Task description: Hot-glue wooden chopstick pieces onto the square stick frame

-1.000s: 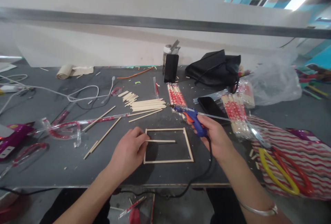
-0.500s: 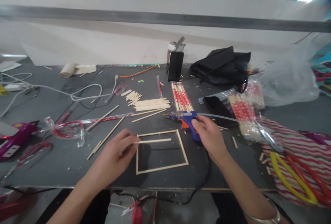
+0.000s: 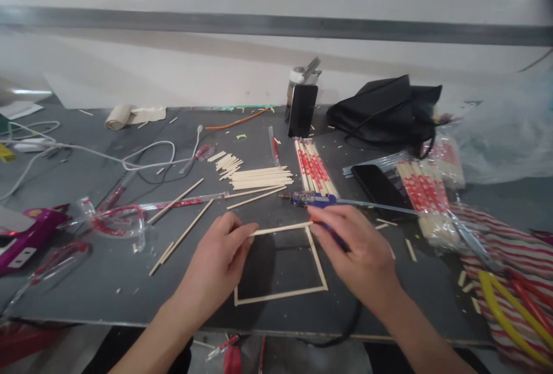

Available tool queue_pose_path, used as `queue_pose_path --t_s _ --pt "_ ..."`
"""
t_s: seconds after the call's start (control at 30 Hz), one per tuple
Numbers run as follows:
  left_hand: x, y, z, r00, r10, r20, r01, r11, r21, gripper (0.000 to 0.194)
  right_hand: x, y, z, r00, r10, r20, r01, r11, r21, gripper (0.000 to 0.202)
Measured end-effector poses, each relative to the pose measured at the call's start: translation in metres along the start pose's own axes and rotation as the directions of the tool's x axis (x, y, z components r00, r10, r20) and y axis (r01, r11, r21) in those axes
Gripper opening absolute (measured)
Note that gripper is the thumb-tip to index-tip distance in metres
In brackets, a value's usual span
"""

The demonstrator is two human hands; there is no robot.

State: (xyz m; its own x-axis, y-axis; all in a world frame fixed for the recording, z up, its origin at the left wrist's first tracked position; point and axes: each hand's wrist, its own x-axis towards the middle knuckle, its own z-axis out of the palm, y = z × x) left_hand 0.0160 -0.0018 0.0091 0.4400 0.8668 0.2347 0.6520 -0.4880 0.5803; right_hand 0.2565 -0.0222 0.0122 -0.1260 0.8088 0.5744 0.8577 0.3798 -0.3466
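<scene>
My left hand [image 3: 224,247] pinches the left end of a thin wooden stick [image 3: 280,228]. At its other end, the thumb and fingertips of my right hand [image 3: 358,241] close on the same stick. The stick lines up with the far side of a rectangular frame of wooden sticks [image 3: 280,295] lying on the table; I cannot tell whether they touch. My left hand covers the frame's far left corner. Just behind my right hand lies a blue glue gun [image 3: 322,199] with an orange trigger and a long clear glue stick, partly hidden by the fingers.
Cut sticks [image 3: 261,177] lie in a pile beyond the frame, beside packaged sticks [image 3: 315,166]. A phone [image 3: 380,187], yellow-handled scissors [image 3: 510,316] and striped cloth [image 3: 484,241] are at right. A purple glue gun [image 3: 32,233] and white cable [image 3: 108,158] are at left.
My right hand has let go of the blue glue gun, which now rests on the table, and has taken the stick's right end. My left hand still holds the stick, now over the frame's far side.
</scene>
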Motion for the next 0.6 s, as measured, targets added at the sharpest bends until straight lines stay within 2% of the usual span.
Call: queue_pose_path --t_s 0.07,0.17,0.3,0.43,0.6 --pt "0.003 0.002 0.002 1.000 0.024 0.008 -0.024 1.000 0.019 0.030 0.000 -0.004 0.003 0.996 -0.079 0.042 0.082 0.995 -0.053 0.020" --pt "0.004 -0.001 0.003 1.000 -0.005 0.021 0.005 1.000 0.002 0.028 0.000 0.004 0.010 0.992 -0.106 0.061 0.112 0.988 -0.103 0.018" --pt "0.001 -0.018 -0.004 0.988 -0.154 -0.028 0.154 0.988 -0.030 0.028 -0.003 0.022 0.015 0.993 -0.083 0.088 0.094 0.986 -0.138 0.020" --pt "-0.007 -0.032 -0.014 0.957 -0.290 -0.029 0.288 0.956 -0.048 0.022 -0.004 0.026 0.019 0.986 -0.097 0.135 0.120 0.978 -0.171 0.022" --pt "-0.013 -0.030 -0.015 0.944 -0.331 0.008 0.331 0.943 -0.036 0.018 -0.004 0.023 0.024 0.974 -0.135 0.180 0.160 0.978 -0.132 0.026"
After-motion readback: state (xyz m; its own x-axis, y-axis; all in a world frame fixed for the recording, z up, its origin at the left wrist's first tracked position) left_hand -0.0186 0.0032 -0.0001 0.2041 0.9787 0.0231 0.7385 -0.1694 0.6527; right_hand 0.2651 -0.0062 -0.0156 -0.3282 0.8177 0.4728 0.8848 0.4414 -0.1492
